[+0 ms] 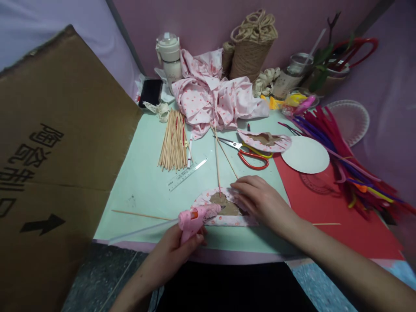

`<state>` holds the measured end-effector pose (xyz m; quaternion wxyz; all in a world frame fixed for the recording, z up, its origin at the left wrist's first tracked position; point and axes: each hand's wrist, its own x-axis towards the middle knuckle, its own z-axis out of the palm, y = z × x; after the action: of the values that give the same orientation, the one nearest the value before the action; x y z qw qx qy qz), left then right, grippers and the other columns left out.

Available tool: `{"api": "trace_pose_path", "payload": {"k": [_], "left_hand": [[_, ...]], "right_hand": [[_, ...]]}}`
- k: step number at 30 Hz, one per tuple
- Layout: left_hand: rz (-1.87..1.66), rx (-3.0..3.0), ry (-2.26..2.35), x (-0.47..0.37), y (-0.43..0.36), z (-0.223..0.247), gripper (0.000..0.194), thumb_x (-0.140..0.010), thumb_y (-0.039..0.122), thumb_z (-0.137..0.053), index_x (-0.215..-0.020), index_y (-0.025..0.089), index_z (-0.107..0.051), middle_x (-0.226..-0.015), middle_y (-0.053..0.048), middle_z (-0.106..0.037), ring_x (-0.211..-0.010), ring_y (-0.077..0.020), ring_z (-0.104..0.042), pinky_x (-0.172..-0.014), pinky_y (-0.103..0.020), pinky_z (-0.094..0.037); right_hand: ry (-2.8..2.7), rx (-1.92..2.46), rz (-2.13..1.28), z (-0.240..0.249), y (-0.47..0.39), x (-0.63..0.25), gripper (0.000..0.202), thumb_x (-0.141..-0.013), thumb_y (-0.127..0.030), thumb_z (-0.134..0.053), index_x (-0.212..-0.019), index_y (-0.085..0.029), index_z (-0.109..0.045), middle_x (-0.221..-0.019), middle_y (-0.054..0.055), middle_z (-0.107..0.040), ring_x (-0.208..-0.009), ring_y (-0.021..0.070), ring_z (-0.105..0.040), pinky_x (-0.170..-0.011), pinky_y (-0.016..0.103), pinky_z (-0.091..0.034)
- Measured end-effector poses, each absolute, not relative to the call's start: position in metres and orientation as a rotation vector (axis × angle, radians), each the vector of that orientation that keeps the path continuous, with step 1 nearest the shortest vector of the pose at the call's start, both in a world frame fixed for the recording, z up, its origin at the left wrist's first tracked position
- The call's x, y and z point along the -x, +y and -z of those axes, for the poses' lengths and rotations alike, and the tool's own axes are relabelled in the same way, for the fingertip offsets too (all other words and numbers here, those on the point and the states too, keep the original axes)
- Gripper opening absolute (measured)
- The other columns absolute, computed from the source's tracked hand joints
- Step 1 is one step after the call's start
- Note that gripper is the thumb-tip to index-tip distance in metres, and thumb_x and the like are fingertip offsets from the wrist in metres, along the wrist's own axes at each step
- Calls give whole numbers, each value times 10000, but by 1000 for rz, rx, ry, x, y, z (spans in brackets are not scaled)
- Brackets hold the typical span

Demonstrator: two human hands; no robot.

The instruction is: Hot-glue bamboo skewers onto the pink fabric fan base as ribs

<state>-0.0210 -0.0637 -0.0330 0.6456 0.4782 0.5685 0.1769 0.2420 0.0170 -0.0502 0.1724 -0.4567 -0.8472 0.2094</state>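
My left hand (185,247) is closed round the grip of a pink hot glue gun (192,220), with a long clear glue stick (143,231) coming out of its back. The gun's nozzle points right, over a half-round cardboard piece (232,207) with pink floral fabric folded round its edge. My right hand (255,195) grips the right side of this piece, its fingers close together and partly hiding the fabric. One wooden stick (217,164) reaches the top of the cardboard. A second stick (227,157) runs toward my right fingertips; whether they touch it is unclear.
Behind lie red-handled scissors (250,158), a ruler (187,174), a bundle of sticks (173,143) and bunched pink fabric (211,99). On the right are a white disc (305,154) and pipe cleaners (347,151). A large cardboard box (65,151) stands left.
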Motion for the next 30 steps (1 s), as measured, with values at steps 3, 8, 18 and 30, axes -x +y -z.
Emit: {"api": "trace_pose_path", "payload": {"k": [3, 8, 18, 30], "left_hand": [[-379, -1116, 1292, 20, -61, 33, 287, -898, 457, -571, -923, 186, -661, -911, -48, -671, -880, -241, -603, -828, -358, -490], [-381, -1083, 1262, 19, -62, 33, 292, -918, 446, -548, -925, 171, -646, -901, -54, -653, -856, -232, -598, -792, -354, -501], [-531, -923, 1264, 21, -66, 43, 320, -893, 482, -630, -962, 175, -689, -868, -49, -679, -748, -196, -591, -655, -290, -501], [-1034, -381, 1204, -11, -71, 48, 300, -807, 436, -751, -901, 154, -792, -1005, -110, -793, -986, -287, -738, -725, -299, -603]], "right_hand": [[-2369, 1131, -700, 50, 33, -239, 262, -974, -245, -502, -1160, -219, -685, -1173, 112, -686, -1084, 245, -591, -953, 433, -492], [-2434, 994, -758, 50, 63, -234, 289, -982, -238, -492, -1194, -240, -689, -1276, 77, -668, -1179, 236, -551, -1024, 434, -448], [-2622, 802, -1005, 56, 107, -219, 187, -926, -187, -578, -997, -187, -751, -1157, 112, -659, -1022, 198, -633, -902, 339, -493], [-2692, 691, -1134, 54, 118, -214, 139, -908, -178, -598, -889, -184, -736, -1085, 79, -646, -910, 156, -623, -834, 295, -473]]}}
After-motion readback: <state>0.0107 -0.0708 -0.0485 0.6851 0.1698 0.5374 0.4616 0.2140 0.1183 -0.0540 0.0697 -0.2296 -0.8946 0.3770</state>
